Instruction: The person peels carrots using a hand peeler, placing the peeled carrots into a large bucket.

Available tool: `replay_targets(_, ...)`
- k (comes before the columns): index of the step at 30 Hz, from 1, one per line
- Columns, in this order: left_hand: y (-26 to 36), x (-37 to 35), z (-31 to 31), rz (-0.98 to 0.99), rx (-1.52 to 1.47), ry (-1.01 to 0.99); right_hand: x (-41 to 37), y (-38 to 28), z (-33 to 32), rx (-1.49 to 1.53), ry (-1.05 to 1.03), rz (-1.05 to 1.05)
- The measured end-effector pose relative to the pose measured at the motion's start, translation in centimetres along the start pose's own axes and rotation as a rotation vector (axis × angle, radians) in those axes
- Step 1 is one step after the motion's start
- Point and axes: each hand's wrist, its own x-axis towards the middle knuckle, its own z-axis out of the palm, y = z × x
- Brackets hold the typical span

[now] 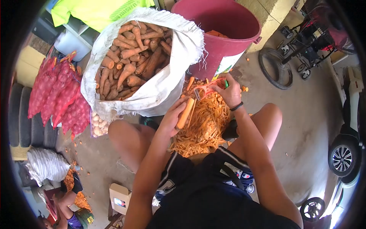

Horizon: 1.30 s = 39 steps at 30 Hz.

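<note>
My left hand is wrapped round a carrot that looks mostly peeled, bright orange along its length. A thin strip of peel hangs beside it. In my right hand is a red-orange peeler, its blade end pointing left toward the carrot but apart from it. Below both hands a large heap of carrot peelings lies on the floor between my legs. To the left stands a white woven sack full of unpeeled carrots.
Behind the heap stands a maroon bin with orange pieces inside. Red mesh bags of onions and a bag of garlic lie left. A loose tyre is at upper right. Another person sits at lower left, near more peelings.
</note>
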Motion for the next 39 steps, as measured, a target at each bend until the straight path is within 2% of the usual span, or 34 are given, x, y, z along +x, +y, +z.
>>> replay_targets(1, 0.1, 0.2, -0.5, 0.004, -0.007, -0.012, 0.3, 0.0, -0.3, 0.029, 0.002, 0.048)
replay_targets(4, 0.5, 0.7, 0.7, 0.056, -0.047, 0.042, -3.1, -3.0, 2.4, 0.074, -0.079, -0.304)
replay_targets(7, 0.3, 0.4, 0.5, 0.071, 0.014, 0.038, -3.8, -3.8, 2.5, 0.057, -0.189, -0.258)
replay_targets(10, -0.1, -0.3, 0.3, 0.038, 0.039, 0.05, -1.0, -0.8, 0.8, -0.074, -0.047, -0.095)
replay_targets(13, 0.2, 0.0, 0.3, 0.027, 0.004, 0.04, 0.3, 0.0, -0.5, -0.058, -0.004, 0.108)
replay_targets(15, 0.1, 0.8, -0.9, 0.025, -0.033, -0.017, -1.4, -1.3, 0.9, 0.021, -0.024, -0.143)
replay_targets(16, 0.2, 0.8, -0.3, 0.048, -0.027, 0.022, -2.5, -2.2, 1.7, 0.063, -0.041, -0.265)
replay_targets(19, -0.2, 0.8, 0.7, 0.108, 0.026, 0.104, -4.2, -4.4, 2.2, 0.114, -0.302, -0.177)
replay_targets(21, -1.5, 1.2, -0.8, 0.136, 0.115, 0.078, -3.2, -3.9, 1.8, 0.033, -0.211, -0.159)
replay_targets(23, -0.8, 0.4, -0.1, 0.081, 0.151, 0.064, -1.0, -1.8, 0.7, -0.06, -0.089, -0.153)
replay_targets(26, -0.1, -0.2, 0.0, 0.026, 0.13, 0.048, 0.4, 0.8, -0.4, -0.107, 0.048, -0.032)
replay_targets(27, 0.2, -0.2, -0.1, 0.011, 0.113, 0.048, 0.2, 0.7, -0.4, 0.004, -0.004, 0.04)
replay_targets(30, 0.1, 0.7, 0.1, 0.105, 0.064, 0.123, -2.9, -3.7, 1.3, 0.084, -0.139, -0.198)
replay_targets(33, -0.5, 1.0, 0.6, 0.117, 0.017, 0.109, -3.9, -4.1, 2.4, 0.055, -0.266, -0.257)
replay_targets(36, -0.3, 0.9, 0.9, 0.142, 0.094, 0.065, -2.3, -3.0, 1.9, 0.045, -0.252, -0.174)
replay_targets(37, 0.2, 0.5, 0.1, 0.054, 0.124, 0.012, -1.4, -2.8, 1.2, -0.007, -0.14, -0.212)
replay_targets(39, 0.6, 0.1, 0.1, 0.032, 0.172, -0.022, 0.2, -1.2, 0.1, -0.065, 0.015, -0.14)
